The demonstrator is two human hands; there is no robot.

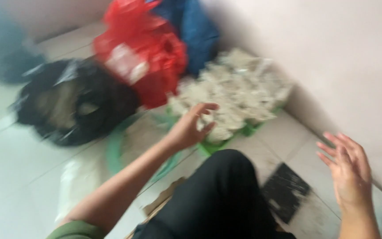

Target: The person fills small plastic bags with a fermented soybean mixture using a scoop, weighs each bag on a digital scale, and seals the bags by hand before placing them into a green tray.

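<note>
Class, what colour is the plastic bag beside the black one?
Red plastic bag, clearest in the head view.

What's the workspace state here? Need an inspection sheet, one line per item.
surface: pale tiled floor, picture blurred.
job's things: heap of whitish packets on a green tray, against the wall.
clutter: red plastic bag, blue bag, black bag, green round basin, dark floor grate.
hands: left hand open, fingers at the packets' edge; right hand open, empty, in the air beside the wall.
cables: nothing seen.
surroundings: plain wall corner; person's knee in black trousers.
</note>
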